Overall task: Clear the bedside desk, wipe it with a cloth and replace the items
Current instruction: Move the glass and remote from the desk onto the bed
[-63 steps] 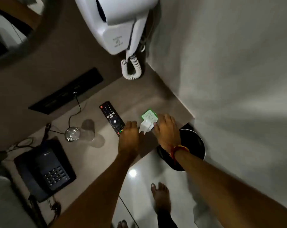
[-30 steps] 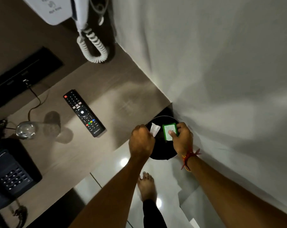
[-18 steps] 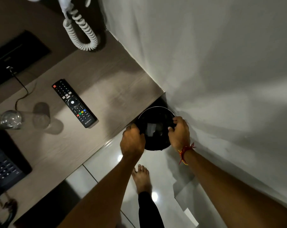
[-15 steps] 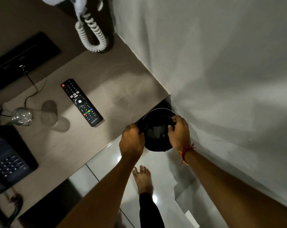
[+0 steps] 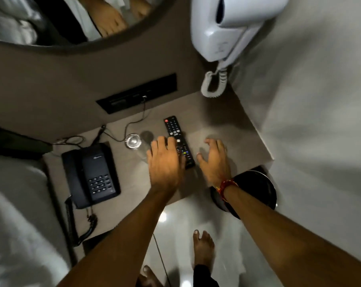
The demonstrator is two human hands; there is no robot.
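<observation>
Beside desk (image 5: 227,121), black bin (image 5: 258,189); spread-fingered left hand (image 5: 165,160), right hand (image 5: 214,160) flank remote (image 5: 176,133).

Hands (image 5: 165,160) off bin, over desk (image 5: 227,121)

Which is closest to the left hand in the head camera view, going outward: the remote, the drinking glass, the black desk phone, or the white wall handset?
1. Remote: partly under the left hand, on its right side.
2. Drinking glass: just left of the fingertips, on the desk.
3. Black desk phone: farther left, near the bed.
4. White wall handset: high on the wall, up and right.
</observation>
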